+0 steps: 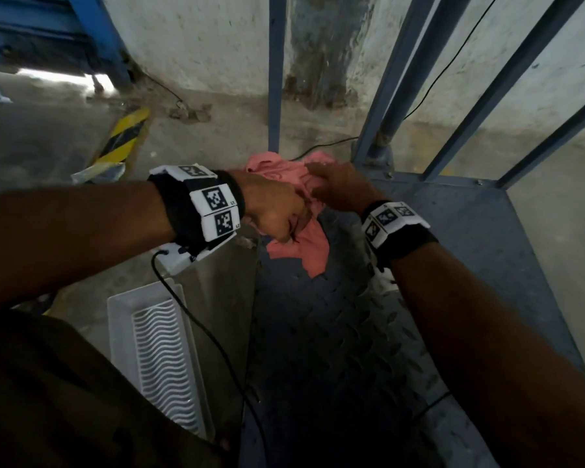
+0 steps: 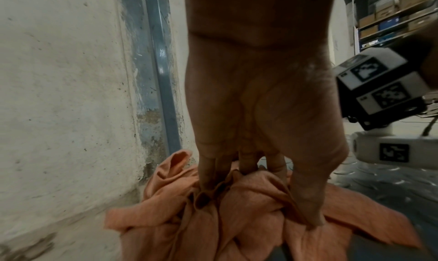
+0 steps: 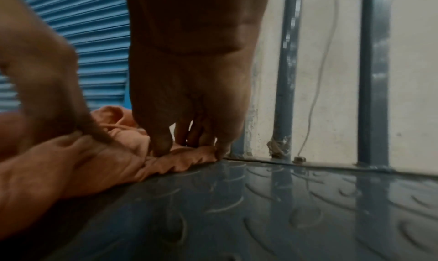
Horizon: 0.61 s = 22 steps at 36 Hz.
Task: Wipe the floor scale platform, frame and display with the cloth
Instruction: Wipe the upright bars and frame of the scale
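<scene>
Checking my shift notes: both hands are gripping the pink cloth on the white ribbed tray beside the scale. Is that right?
Not the tray. The head view shows both the left hand and right hand gripping the pink cloth on the scale platform; the white ribbed tray lies beside it.

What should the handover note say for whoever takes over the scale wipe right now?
Left hand: fingers curled into the pink cloth, bunching it.
Right hand: fingertips pinch the cloth's far edge, low on the platform near the frame uprights.
Cloth: crumpled, both hands on it, over the platform's far left corner.
White tray: on the floor left of the platform.
Done: cloth picked up and being gathered; whether any wiping has happened cannot be told.
Left: likely platform, frame and display. Display not in view.
</scene>
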Motion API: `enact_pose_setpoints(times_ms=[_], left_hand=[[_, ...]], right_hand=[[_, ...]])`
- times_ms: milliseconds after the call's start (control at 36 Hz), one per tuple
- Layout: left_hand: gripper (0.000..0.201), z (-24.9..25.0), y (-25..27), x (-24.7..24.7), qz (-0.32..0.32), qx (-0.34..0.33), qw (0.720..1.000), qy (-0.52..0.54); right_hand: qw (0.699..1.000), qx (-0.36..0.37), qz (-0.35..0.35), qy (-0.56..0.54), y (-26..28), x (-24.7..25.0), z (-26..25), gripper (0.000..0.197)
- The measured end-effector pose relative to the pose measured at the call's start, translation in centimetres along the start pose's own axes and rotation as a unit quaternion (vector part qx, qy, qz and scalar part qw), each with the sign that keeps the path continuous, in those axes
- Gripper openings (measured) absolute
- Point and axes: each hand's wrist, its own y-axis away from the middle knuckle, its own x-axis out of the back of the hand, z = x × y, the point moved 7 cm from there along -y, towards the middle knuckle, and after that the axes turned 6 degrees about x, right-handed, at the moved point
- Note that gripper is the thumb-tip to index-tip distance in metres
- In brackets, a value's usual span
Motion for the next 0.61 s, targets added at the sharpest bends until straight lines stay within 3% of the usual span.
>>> enact_pose_setpoints(times_ms=[56, 139, 250, 306, 389, 444, 528, 611], left_hand=[[0.021, 0.2, 0.3, 0.0, -0.003, -0.009, 1.0, 0.004], [0.022, 0.0, 0.5, -0.1, -0.001, -0.007, 1.0, 0.018], [0.031, 0.2, 0.5, 0.4, 0.003, 0.007, 0.999, 0.037], [0.033, 0.2, 0.4, 0.8, -0.002, 0.017, 0.998, 0.057], [0.032, 0.1, 0.4, 1.0, -0.004, 0.029, 0.997, 0.076], [0.029, 0.2, 0.4, 0.7, -0.004, 0.026, 0.996, 0.09], [0.036, 0.2, 0.4, 0.3, -0.007, 0.038, 0.994, 0.104], [0.037, 0.1, 0.5, 0.4, -0.002, 0.048, 0.991, 0.122]], right_hand=[[1.0, -0.006, 0.014, -0.025, -0.4, 0.1, 1.1, 0.056], [0.997, -0.004, 0.046, -0.058, -0.1, -0.7, 0.4, 0.059], [0.996, 0.055, -0.018, -0.066, -0.5, -4.0, 0.8, 0.065], [0.995, 0.071, -0.013, -0.075, 0.4, -2.1, -0.8, 0.063], [0.998, 0.028, 0.02, -0.059, 0.7, 0.2, -0.8, 0.056], [0.997, 0.007, 0.023, -0.068, 0.2, -0.3, -0.2, 0.07], [0.996, 0.006, 0.041, -0.074, -0.7, -1.8, -0.3, 0.11], [0.996, 0.017, 0.026, -0.08, -0.3, -0.9, -1.3, 0.119]])
